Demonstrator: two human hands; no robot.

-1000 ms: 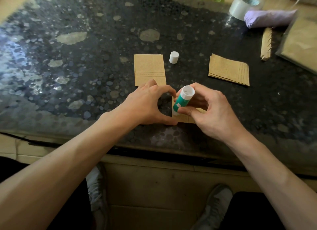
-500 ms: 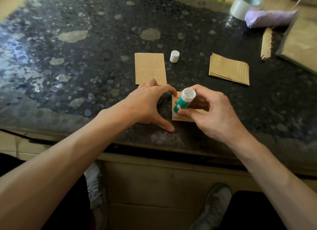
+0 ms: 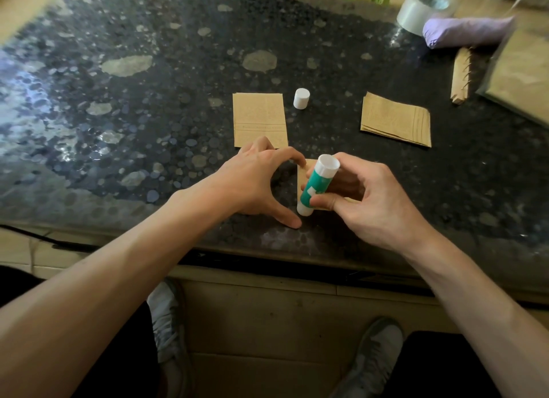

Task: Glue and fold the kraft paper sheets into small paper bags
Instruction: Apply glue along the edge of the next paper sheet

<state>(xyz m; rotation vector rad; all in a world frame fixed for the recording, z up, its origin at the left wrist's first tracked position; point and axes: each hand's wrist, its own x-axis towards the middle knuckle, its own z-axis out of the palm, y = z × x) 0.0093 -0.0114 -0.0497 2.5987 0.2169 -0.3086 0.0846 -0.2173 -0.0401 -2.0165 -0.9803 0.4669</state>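
Note:
My right hand (image 3: 368, 201) grips a green and white glue stick (image 3: 316, 186), tilted, its lower end down at the near left corner of a small kraft paper piece (image 3: 303, 174) that my hands mostly hide. My left hand (image 3: 255, 183) arches beside it, index fingertip on the paper's far left corner, thumb tip on the table. The stick's white cap (image 3: 301, 98) stands upright farther back. A folded kraft bag (image 3: 259, 118) lies flat behind my left hand. A stack of kraft sheets (image 3: 396, 120) lies to the right.
The dark speckled stone table (image 3: 148, 106) ends close to my body. At the far right are a tape roll (image 3: 421, 7), a purple rolled cloth (image 3: 466, 32), a strip of folded kraft pieces (image 3: 461, 73) and a large kraft packet (image 3: 523, 73). My shoes show below.
My left thumb has spread away from the paper toward the table edge. The glue stick's lower end has slid nearer along the paper's left side.

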